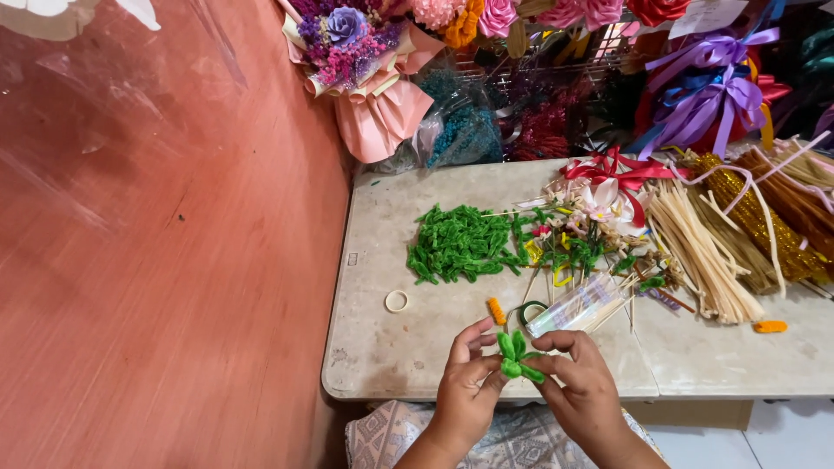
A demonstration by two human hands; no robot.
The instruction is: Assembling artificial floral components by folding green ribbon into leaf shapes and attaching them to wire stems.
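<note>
Head view looks down on a pale stone-look table (391, 347) set against a salmon wall (156, 260), with wrapped bouquets (365, 52) and purple ribbon bows (708, 95) stacked at the far edge. Across the tabletop lie a bundle of tan sticks (695, 243), gold fuzzy stems (764, 217), a heap of green pipe-cleaner pieces (456, 243), a clear packet of thin sticks (578, 306), a small cream ring (396, 300) and a short orange pipe-cleaner piece (496, 310). At the near edge, the left hand (465, 382) and right hand (578, 373) come up from below with wrists low and fingers curled inward, meeting over the table's front rim. Between them sits a small green pipe-cleaner leaf cluster (514, 356), pinched at its base by the thumbs and fingertips of both hands. Its loops fan upward and away from the person, its long axis roughly upright in the frame, tilted slightly to the right at the bottom.
</note>
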